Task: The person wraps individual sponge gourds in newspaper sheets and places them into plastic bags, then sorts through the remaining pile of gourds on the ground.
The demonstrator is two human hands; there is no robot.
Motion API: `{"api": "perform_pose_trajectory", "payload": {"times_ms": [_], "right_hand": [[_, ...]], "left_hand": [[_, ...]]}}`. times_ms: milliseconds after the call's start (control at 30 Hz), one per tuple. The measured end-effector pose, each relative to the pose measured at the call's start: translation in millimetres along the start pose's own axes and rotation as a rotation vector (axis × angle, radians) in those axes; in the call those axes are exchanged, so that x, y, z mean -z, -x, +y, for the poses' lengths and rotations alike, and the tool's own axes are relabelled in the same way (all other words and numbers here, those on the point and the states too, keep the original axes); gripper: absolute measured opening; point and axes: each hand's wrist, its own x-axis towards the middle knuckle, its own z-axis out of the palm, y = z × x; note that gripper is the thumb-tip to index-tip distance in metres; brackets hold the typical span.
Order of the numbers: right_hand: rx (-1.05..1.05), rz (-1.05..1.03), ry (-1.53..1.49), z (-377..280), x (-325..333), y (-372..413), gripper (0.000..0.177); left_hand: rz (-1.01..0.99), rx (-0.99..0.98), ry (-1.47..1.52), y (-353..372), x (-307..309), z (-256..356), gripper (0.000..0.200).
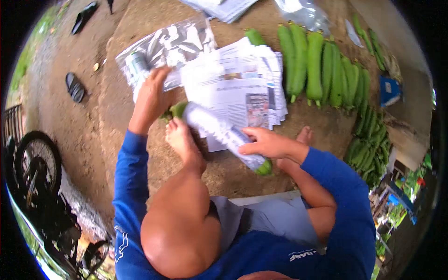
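Blue cloth shirt (pixel 224 263) nearest, right grip (pixel 269 143) holds a long paper-wrapped vegetable (pixel 208 123).

Bending the left knee (pixel 175 235), holding the left hand (pixel 150 95) out in front, holding the right hand (pixel 269 142) closer with curled fingers (pixel 253 132).

A blue top (pixel 261 254) (white BASF lettering (pixel 303 255)) and grey shorts (pixel 280 217) are worn.

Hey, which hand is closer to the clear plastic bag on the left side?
Left. The left hand is at the near edge of the plastic bag; the right hand is farther off, holding the lower part of the wrapped vegetable.
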Motion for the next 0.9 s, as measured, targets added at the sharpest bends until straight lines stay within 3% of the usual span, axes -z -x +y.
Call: {"api": "perform_pose_trajectory", "payload": {"times_ms": [33, 67, 133, 233, 333, 367, 500, 633, 667, 767, 900], "right_hand": [[-0.046, -0.023, -0.169, 6.1, -2.3, -0.6, 0.057], [-0.096, -0.043, -0.332, 10.9, -3.6, -3.1, 0.056], [-0.068, -0.026, -0.316, 20.6, -4.9, -14.6, 0.054], [-0.058, -0.022, -0.438, 14.9, -16.1, -33.0, 0.053], [-0.042, -0.029, -0.495, 9.6, -22.5, -61.2, 0.052], [-0.032, -0.021, -0.523, 11.2, -25.1, -74.7, 0.052], [0.139, 0.153, -0.619, -1.8, -32.7, -133.9, 0.049], [0.200, 0.129, -0.685, -25.3, -23.7, -204.2, 0.045], [0.210, 0.105, -0.701, -28.0, -22.3, -224.7, 0.042], [0.211, 0.084, -0.740, -40.1, -23.8, -268.3, 0.033], [0.201, 0.067, -0.746, -36.2, -26.2, -301.0, 0.022]], "left_hand": [[0.170, 0.015, -0.288, -0.8, -2.0, -16.6, 0.072], [0.231, 0.079, -0.345, 2.2, -8.2, -32.3, 0.079], [0.326, 0.177, -0.477, 5.9, -18.1, -51.9, 0.092], [0.397, 0.205, -0.538, 4.3, -31.6, -68.9, 0.071], [0.518, 0.159, -0.434, 2.9, -35.5, -76.1, 0.038], [0.577, 0.165, -0.379, 4.3, -37.4, -69.4, 0.036], [0.651, 0.128, -0.160, 19.7, -45.1, -56.8, 0.038], [0.720, 0.287, -0.078, 33.9, -69.5, -68.5, 0.042], [0.706, 0.329, -0.134, 37.7, -76.5, -76.9, 0.044], [0.561, 0.437, 0.167, 43.9, -83.8, -91.7, 0.042], [0.514, 0.517, 0.229, 41.5, -79.5, -93.7, 0.044]]}}
